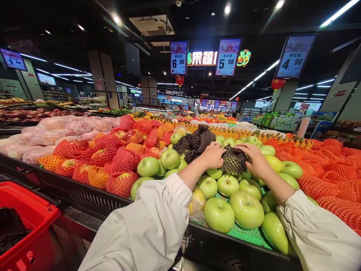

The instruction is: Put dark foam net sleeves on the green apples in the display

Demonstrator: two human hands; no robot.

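Observation:
Between my hands is a green apple in a black foam net point(234, 161), sitting on top of the heap of loose green apples point(246, 209). From its left side, my left hand point(213, 155) grips the net with bent fingers. On the opposite side, my right hand point(252, 156) has its fingers curled over the net's upper right edge. The fingertips of both hands are partly hidden. More black foam nets point(201, 139) lie bunched just behind my left hand, and whatever is inside them is hard to make out.
Apples in red and orange foam nets point(105, 154) are piled to the left, beyond them pink-wrapped fruit point(53, 130). Orange-netted fruit point(329, 169) fills the right side. A red basket point(34, 229) stands at lower left. Price screens point(228, 56) hang overhead.

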